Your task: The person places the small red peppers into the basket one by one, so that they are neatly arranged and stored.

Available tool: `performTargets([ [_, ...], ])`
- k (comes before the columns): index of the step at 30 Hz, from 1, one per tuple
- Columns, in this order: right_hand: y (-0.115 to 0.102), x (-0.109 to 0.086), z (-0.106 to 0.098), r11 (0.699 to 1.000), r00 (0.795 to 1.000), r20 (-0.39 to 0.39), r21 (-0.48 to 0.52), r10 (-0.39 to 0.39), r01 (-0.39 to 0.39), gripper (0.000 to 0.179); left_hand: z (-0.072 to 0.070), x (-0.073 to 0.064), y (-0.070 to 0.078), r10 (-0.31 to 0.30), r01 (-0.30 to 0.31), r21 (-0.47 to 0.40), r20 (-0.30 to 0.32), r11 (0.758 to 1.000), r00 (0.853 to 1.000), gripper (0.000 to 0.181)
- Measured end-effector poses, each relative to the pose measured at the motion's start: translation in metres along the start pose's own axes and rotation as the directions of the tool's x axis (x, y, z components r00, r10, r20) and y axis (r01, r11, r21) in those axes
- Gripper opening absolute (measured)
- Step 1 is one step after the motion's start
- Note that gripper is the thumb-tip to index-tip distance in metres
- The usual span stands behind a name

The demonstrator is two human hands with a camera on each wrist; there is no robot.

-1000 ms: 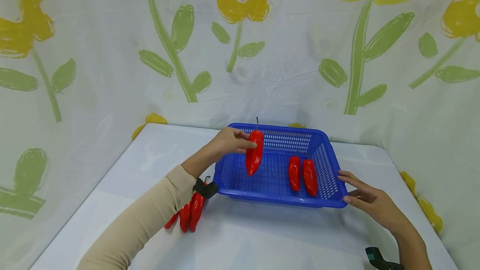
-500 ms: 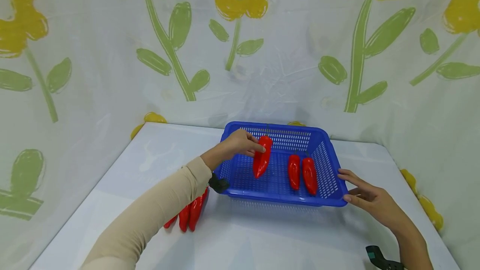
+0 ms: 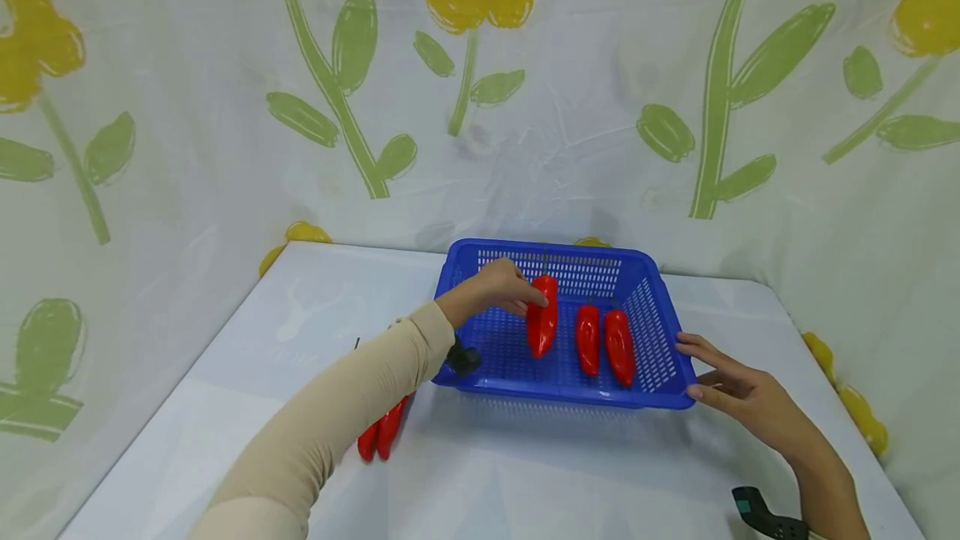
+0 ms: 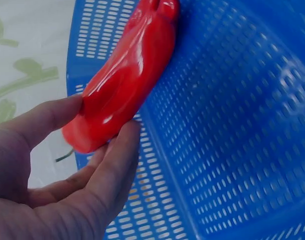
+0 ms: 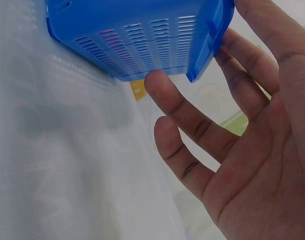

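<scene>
In the head view my left hand [image 3: 504, 283] pinches a glossy red chili pepper [image 3: 543, 319] near its stem end, tip down, inside the blue plastic basket [image 3: 551, 397]. Thumb and fingers lie on either side of this pepper [image 4: 125, 82] in the left wrist view. Two more red peppers [image 3: 587, 342] lie side by side in the basket, right of the held one. My right hand [image 3: 738, 394] holds the basket's right rim near the front corner. The right wrist view shows thumb and fingers at the basket edge [image 5: 212, 45], the other fingers loosely bent.
Several red peppers [image 3: 388, 430] lie on the white table [image 3: 517, 482] left of the basket, partly hidden by my left sleeve [image 3: 330, 423]. A flower-printed curtain [image 3: 577, 132] stands close behind the table and along its sides.
My left hand has moved right with its pepper, further into the basket and closer to the two lying peppers. The right hand keeps its place at the rim.
</scene>
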State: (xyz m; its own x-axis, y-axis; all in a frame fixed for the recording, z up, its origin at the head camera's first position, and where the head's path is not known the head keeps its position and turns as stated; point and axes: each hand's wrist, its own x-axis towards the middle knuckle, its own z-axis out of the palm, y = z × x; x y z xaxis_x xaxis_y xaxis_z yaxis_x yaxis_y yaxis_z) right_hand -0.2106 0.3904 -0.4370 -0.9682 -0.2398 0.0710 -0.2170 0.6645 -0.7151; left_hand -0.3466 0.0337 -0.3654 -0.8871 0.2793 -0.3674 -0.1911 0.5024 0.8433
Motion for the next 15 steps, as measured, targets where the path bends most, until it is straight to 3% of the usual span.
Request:
performTargets([
  [4, -0.001, -0.002, -0.002, 1.0, 1.0, -0.002, 0.004, 0.019, -0.019, 0.057, 0.013, 0.008, 0.003, -0.049, 0.048, 0.036, 0.02, 0.998, 0.999, 0.031],
  [8, 0.001, -0.001, 0.001, 0.999, 1.0, -0.001, 0.032, 0.013, -0.013, 0.057, 0.021, 0.012, 0.004, -0.098, 0.097, 0.07, 0.002, 0.993, 0.995, 0.045],
  [12, 0.0, 0.002, 0.004, 1.0, 1.0, -0.001, 0.022, 0.009, -0.009, 0.057, 0.026, 0.015, 0.004, -0.127, 0.127, 0.044, -0.015, 0.991, 0.992, 0.061],
  [15, 0.0, 0.001, 0.002, 1.0, 1.0, -0.005, 0.007, 0.01, -0.01, 0.057, 0.03, 0.018, 0.003, -0.125, 0.125, 0.033, 0.012, 0.992, 0.992, 0.063],
])
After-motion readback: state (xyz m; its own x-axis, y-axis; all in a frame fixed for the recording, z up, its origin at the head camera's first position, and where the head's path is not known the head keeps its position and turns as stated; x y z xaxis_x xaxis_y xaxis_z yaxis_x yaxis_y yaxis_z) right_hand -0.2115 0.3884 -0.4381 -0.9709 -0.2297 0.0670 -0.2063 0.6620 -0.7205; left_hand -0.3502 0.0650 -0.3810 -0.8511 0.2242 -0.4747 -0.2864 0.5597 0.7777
